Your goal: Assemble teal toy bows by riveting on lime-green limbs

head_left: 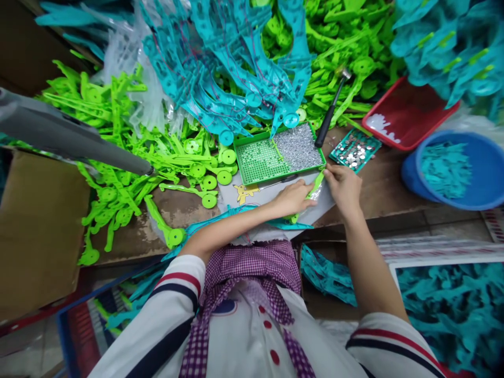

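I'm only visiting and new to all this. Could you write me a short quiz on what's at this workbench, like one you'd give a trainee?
1. Multiple choice: what do the left hand and right hand both hold?
A) A red tray
B) A lime-green plastic part
C) A cardboard box

2. True or false: the hammer lies with its metal head farther from the hands than the end of its black handle.

3. Short answer: what colour are the small pieces inside the blue bucket?

Key:
1. B
2. True
3. Teal
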The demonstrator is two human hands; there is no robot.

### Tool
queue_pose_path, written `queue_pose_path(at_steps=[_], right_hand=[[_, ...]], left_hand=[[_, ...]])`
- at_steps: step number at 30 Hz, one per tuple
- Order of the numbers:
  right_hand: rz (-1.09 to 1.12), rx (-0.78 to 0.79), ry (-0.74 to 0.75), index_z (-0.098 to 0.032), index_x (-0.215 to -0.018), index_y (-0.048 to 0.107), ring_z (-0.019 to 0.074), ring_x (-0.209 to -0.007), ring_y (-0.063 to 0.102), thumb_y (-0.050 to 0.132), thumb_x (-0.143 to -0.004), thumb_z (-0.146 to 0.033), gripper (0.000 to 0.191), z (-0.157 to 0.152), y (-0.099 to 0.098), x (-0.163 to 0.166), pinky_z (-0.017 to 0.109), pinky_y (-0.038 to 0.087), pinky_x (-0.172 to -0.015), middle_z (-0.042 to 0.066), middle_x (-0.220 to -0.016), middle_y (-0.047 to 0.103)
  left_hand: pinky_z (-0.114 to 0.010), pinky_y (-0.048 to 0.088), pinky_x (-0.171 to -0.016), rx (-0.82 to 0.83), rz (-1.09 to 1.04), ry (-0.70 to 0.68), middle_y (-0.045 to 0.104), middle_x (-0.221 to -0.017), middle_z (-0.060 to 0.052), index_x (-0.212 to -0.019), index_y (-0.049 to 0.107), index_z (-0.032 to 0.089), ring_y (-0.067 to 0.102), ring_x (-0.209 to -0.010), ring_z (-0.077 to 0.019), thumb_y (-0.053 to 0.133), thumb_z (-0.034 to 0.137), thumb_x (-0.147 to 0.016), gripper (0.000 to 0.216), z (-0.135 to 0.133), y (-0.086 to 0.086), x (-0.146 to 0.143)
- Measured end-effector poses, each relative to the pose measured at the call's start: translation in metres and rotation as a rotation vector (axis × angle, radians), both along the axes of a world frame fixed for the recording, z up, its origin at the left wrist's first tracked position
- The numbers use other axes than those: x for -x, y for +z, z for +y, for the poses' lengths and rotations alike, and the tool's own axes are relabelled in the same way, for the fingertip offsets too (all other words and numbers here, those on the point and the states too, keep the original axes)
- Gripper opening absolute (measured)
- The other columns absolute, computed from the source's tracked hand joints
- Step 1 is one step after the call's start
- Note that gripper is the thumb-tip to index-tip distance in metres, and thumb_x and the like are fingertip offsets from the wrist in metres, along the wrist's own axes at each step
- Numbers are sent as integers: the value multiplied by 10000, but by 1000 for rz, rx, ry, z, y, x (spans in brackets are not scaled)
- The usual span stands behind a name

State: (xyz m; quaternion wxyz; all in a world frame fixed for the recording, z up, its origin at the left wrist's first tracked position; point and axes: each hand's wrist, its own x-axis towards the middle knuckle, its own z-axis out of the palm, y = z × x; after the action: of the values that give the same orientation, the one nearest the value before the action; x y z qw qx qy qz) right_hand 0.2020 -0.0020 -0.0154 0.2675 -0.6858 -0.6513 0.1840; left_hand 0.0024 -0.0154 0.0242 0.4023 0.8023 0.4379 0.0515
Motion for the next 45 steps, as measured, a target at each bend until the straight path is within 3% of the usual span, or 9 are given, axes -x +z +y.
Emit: queue_pose_path(at_steps=[4,6,12,18,25,33,38,43,45], right_hand=[[-41,9,-35,-211,-1125,760,297,-1161,646,515,-977,-457,377,-4,-2,3,439,466,-990,113,-1231,733],[-78,9,-64,-217,-1124,764,305,-1166,630,493,-985,-463,391,-6,-3,5,457,440,-987,111,-1232,731],[-185,17,-108,-231,-1131,751,317,-1177,588,434,-1012,-431,393,-7,-1,12,504,340,-996,122,-1244,716],[-246,59,-80,-218,-1128,727,334,-1163,571,413,-1016,-421,391,-5,3,16,502,302,-959,148,-1221,708],[-274,112,-85,-216,-1140,711,347,-1180,556,380,-1026,-392,392,-5,9,21,538,290,-976,156,-1257,679],[-265,120,-83,-217,-1150,702,367,-1213,541,373,-1019,-387,393,-7,16,23,576,295,-975,170,-1265,675],[-302,124,-74,-226,-1147,703,384,-1209,539,339,-1017,-371,412,-9,22,27,578,296,-957,164,-1256,677],[-287,147,-81,-232,-1107,695,372,-1168,540,335,-1013,-399,407,-9,22,26,537,271,-927,171,-1240,673],[-268,143,-79,-239,-1098,688,362,-1143,545,339,-1018,-413,397,-10,21,26,529,251,-924,174,-1239,675]], left_hand=[[-336,508,-830,210,-115,-16,737,-952,-52,-1258,706,173,667,-876,-194,688,308,-897,386,5,-8,22],[-318,498,-792,255,-123,26,751,-947,-47,-1271,704,162,663,-834,-175,709,303,-882,414,1,-10,29],[-339,499,-885,151,-117,102,770,-1027,-69,-1174,749,177,689,-933,-194,720,303,-899,304,-15,-9,32],[-324,516,-870,249,-176,76,779,-1054,-73,-1051,777,168,695,-926,-183,730,288,-880,214,-9,-16,45],[-353,477,-952,-28,-87,100,732,-1083,-73,-1064,752,187,650,-1016,-203,688,319,-920,205,-28,-17,47],[-300,493,-760,257,-234,127,763,-953,-56,-1052,762,149,644,-801,-157,759,253,-834,242,-17,-23,58],[-324,506,-842,108,-217,172,771,-1008,-70,-1069,776,169,676,-892,-181,753,249,-843,241,-27,-22,61],[-323,537,-906,312,-327,176,791,-1109,-79,-1084,793,179,714,-977,-178,682,235,-902,220,-19,-26,69],[-321,541,-920,315,-348,175,794,-1109,-72,-1077,800,187,721,-990,-178,681,224,-899,217,-16,-29,70]])
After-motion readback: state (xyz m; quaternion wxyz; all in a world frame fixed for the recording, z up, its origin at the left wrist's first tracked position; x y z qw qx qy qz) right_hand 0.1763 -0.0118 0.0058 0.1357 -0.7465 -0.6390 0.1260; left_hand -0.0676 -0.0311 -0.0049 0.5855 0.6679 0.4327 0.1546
